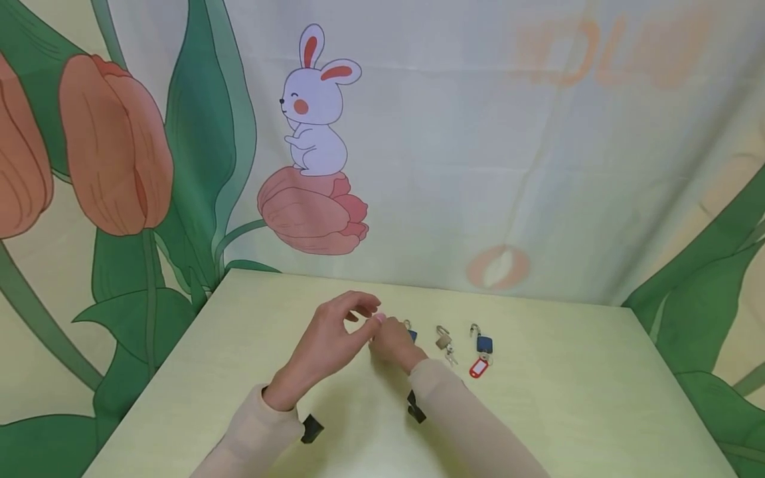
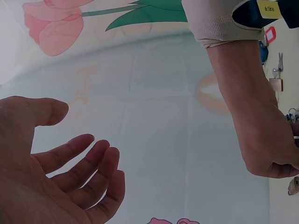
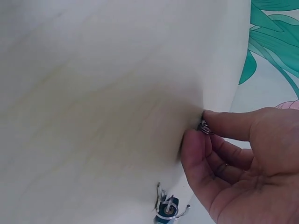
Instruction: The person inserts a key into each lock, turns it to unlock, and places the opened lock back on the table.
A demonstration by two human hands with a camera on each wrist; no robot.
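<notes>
My right hand (image 1: pixel 391 342) pinches a small silver metal piece with rings (image 3: pixel 204 127) between thumb and forefinger, low over the table; its exact kind is mostly hidden by the fingers. My left hand (image 1: pixel 335 338) is held in the air beside it, fingers loosely bent and holding nothing, as the left wrist view also shows. Just right of the right hand lies a blue padlock (image 1: pixel 412 335) with keys, partly covered in the head view. A brass-coloured padlock (image 2: pixel 293 185) appears at the edge of the left wrist view, just past the right hand's fingers.
Farther right lie a brass-coloured padlock (image 1: pixel 443 341) with its shackle open and keys (image 1: pixel 451 356), and another blue padlock (image 1: pixel 485 344) with a red key tag (image 1: pixel 479 367). Behind the pale table (image 1: pixel 568 398) hangs a printed cloth (image 1: pixel 418 166).
</notes>
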